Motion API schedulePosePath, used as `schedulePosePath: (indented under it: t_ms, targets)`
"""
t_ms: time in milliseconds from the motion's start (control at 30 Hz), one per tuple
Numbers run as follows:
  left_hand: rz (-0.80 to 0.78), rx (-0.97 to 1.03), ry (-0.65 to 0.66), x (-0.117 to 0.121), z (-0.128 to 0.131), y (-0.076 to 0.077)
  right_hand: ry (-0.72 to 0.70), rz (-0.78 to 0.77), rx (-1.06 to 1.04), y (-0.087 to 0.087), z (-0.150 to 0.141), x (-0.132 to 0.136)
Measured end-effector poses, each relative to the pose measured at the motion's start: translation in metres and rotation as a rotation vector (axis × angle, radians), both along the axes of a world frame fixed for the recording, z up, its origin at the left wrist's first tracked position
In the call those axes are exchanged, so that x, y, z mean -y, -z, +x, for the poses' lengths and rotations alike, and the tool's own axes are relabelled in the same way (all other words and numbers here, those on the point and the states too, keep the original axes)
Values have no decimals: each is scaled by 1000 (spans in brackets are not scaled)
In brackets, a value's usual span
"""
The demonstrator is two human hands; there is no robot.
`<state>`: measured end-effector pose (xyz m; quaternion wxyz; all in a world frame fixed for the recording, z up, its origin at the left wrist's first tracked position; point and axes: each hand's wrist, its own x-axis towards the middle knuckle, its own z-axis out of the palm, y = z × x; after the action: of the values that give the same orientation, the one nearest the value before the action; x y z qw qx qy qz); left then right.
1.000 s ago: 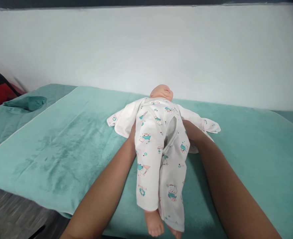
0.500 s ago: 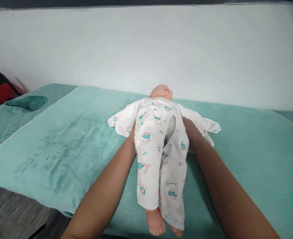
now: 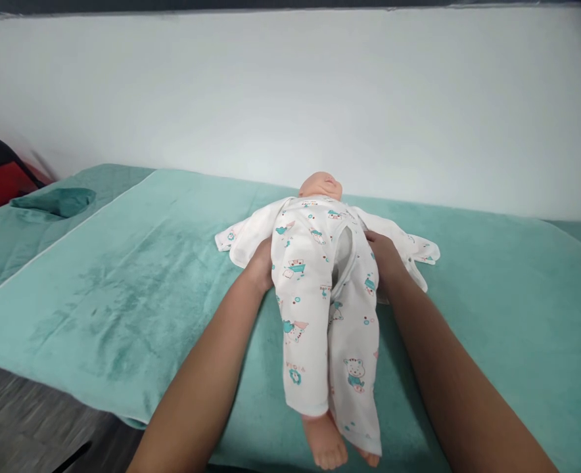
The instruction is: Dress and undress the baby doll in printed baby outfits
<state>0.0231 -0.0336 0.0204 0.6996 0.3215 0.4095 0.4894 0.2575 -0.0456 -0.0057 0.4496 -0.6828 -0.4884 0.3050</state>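
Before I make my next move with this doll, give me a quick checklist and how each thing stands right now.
1. Dressed doll resting on the green cover: ok, lying face up.
2. Hands on both sides: ok, left hand at one side, right hand at the other.
3. Grip beneath the doll: cannot tell, the fingers are mostly hidden.
4. Trouser cuffs even: not ok, one foot shows well while the other is mostly covered.
5. Jacket sleeves free of the hands: ok, both spread outward.
6. Doll's hands out of the sleeves: not ok, neither shows.
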Motion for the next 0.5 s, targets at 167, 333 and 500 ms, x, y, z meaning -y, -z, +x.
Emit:
schedulePosePath:
  t_ms: [167,333,500]
  targets:
    - [25,-172,15,1,-11,3,50,45,154,-2,0,-1]
    - [72,-140,100,5,-6,-4,29,124,37,-2,-6,5]
    - [58,-4,178,6,0,-2,-69,159,-165,3,-13,13]
